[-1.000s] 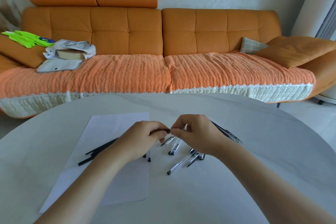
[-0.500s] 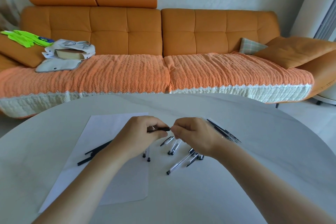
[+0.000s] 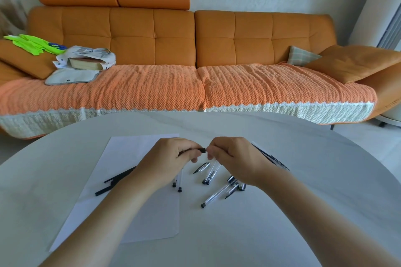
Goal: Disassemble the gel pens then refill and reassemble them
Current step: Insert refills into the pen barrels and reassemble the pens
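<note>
My left hand (image 3: 167,162) and my right hand (image 3: 234,158) meet above the table, both pinching one gel pen (image 3: 200,149) held level between them; only its dark end shows between the fingertips. Below the hands lie several clear pen barrels (image 3: 217,195) with black tips. Black refills (image 3: 115,182) lie on a white paper sheet (image 3: 134,180) to the left, partly hidden by my left forearm. More dark pens (image 3: 271,158) lie behind my right wrist.
The round white table (image 3: 303,180) fills the lower view. Beyond its far edge stands an orange sofa (image 3: 195,50) with a knitted cover, a bag with a book, and cushions.
Both hands stayed together on the pen and shifted slightly up and away; the grip point between the fingertips looks a little tighter.
</note>
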The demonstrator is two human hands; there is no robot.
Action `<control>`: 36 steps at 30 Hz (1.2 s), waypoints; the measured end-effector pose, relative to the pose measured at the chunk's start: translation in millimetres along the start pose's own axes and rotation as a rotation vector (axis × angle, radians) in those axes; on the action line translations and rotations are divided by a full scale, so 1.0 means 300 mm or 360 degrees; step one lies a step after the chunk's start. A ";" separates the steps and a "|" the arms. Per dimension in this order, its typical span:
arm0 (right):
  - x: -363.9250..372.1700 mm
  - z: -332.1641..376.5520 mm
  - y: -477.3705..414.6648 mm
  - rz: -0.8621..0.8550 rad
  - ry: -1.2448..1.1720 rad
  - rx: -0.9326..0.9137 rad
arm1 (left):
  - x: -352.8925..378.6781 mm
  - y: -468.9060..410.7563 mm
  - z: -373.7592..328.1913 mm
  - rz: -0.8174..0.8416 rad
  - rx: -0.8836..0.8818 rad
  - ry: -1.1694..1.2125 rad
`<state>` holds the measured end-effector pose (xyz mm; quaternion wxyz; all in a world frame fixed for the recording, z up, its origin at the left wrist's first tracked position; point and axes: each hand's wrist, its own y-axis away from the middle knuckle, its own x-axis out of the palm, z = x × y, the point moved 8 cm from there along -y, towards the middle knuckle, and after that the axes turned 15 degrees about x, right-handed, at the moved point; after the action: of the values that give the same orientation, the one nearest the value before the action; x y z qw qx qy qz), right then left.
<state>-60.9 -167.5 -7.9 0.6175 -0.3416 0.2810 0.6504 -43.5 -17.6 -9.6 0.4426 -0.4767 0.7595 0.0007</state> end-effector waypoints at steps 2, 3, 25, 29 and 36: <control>-0.002 -0.004 -0.006 0.0035 0.0004 0.0036 | -0.009 -0.003 -0.014 -0.0044 0.0050 -0.0045; -0.004 -0.005 -0.007 0.0020 0.0012 0.0044 | -0.014 -0.006 -0.015 -0.0063 0.0052 -0.0053; -0.013 0.081 -0.018 -0.0091 0.0375 -0.0120 | -0.071 0.011 -0.038 0.0023 0.0154 -0.0246; -0.021 0.126 -0.030 -0.0189 0.0463 -0.0151 | -0.092 0.022 -0.022 -0.0078 0.0094 -0.0195; 0.029 0.037 -0.112 0.0154 -0.0163 0.0277 | -0.140 0.045 0.026 -0.0181 0.0056 -0.0459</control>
<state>-28.5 -150.7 -6.3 0.6262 -0.2390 0.3205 0.6694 -41.7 23.4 8.2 0.5546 -0.5061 0.6599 0.0309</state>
